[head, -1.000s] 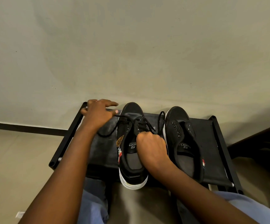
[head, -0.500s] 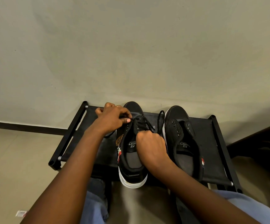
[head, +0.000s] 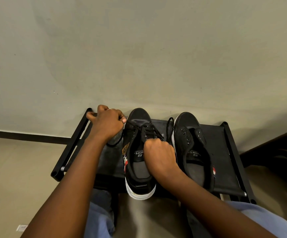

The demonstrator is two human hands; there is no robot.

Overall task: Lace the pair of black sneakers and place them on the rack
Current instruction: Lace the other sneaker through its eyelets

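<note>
Two black sneakers with white soles stand side by side on a black rack, toes toward the wall. The left sneaker carries a black lace through its front eyelets. My left hand pinches one lace end, drawn out taut to the left of the toe. My right hand is curled over the shoe's right eyelet edge and grips the other lace strand. The right sneaker shows bare eyelets and no lace; a lace loop rises between the two shoes.
The rack stands against a plain beige wall with a dark skirting strip at the left. Beige floor lies left of the rack. A dark piece of furniture sits at the right. My knees in blue trousers are below the rack.
My left hand went in to the left sneaker's eyelets, then pulled back out to the left with the lace end, drawing it taut. My right hand stayed on the shoe.
</note>
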